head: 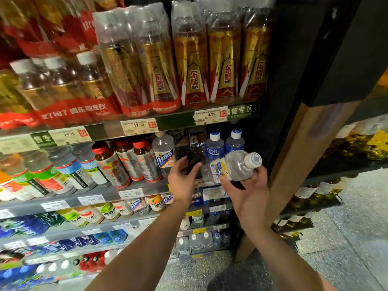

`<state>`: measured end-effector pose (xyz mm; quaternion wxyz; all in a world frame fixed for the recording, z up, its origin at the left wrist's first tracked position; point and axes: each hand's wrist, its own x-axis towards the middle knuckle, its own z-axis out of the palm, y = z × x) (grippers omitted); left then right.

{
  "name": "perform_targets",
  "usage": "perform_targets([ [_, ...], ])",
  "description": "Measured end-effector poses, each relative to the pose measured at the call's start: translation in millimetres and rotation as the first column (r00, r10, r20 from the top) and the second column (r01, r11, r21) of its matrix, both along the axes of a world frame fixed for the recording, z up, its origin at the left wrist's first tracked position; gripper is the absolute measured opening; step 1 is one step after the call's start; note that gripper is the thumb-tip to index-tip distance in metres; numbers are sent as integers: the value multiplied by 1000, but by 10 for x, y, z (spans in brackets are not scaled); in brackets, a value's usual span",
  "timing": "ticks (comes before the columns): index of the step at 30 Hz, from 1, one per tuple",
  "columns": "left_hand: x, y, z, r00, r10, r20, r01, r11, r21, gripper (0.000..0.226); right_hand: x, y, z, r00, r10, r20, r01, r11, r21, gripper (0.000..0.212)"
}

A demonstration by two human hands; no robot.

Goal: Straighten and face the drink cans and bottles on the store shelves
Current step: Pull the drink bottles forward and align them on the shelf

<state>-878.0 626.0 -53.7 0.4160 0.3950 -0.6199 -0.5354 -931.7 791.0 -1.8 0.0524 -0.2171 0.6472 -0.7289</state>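
Here the right hand (245,185) grips a clear bottle (233,165) with a white cap and a white and blue label, holding it nearly on its side in front of the shelf, cap pointing to the right and slightly up; the fingers are wrapped under and around its lower body. The left hand (182,175) is open and holds nothing, fingers spread and reaching toward a dark gap in the second shelf, just left of the held bottle. The two hands are close but not touching. Behind the held bottle stand two blue-capped Pocari Sweat bottles (215,145), upright and side by side at the right end of that shelf. To the left of the gap stands a clear white-capped bottle (164,153) with a blue and white label, and further left a row of red-capped bottles (126,162) with silver labels, leaning in the wide-angle view. On the shelf above sit shrink-wrapped packs of gold and red bottles (222,66). Price tags (211,117) line the shelf edge (176,122). Lower shelves carry more bottles, blurred toward the left.
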Motion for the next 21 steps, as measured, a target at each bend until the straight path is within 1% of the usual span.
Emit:
perform_targets([
  [2, 184, -101, 28, 995, 96, -16, -96, 995, -7, 30, 32, -209, 16, 998, 53, 39, -53, 998, -17, 72],
  [4, 313, -190, 62, 977, 212, 1, -212, 976, -54, 16, 51, -401, 26, 996, 90, 27, -90, 996, 9, 70],
  [5, 386, -244, 97, 964, 264, 10, -263, 962, -74, 16, 69, -512, 25, 995, 103, -2, -103, 994, 36, 70],
  [8, 447, -322, 165, 957, 288, 34, -284, 954, -97, 26, 14, -759, -17, 995, 73, -64, -66, 992, 103, 72],
  [11, 533, -395, 172, 942, 314, 115, -295, 942, -159, 31, 47, -1041, -36, 977, 13, -214, 41, 969, 246, 76],
  [13, 547, -404, 144, 930, 338, 143, -308, 931, -196, 35, 62, -1168, -35, 957, -9, -290, 101, 947, 305, 76],
  [17, 542, -451, 89, 937, 329, 120, -313, 941, -130, 34, 95, -1364, 6, 926, -53, -375, 219, 883, 416, 78],
  [21, 521, -486, 107, 928, 360, 98, -363, 931, 20, 25, 125, -1504, 102, 899, -72, -432, 311, 799, 514, 82],
])
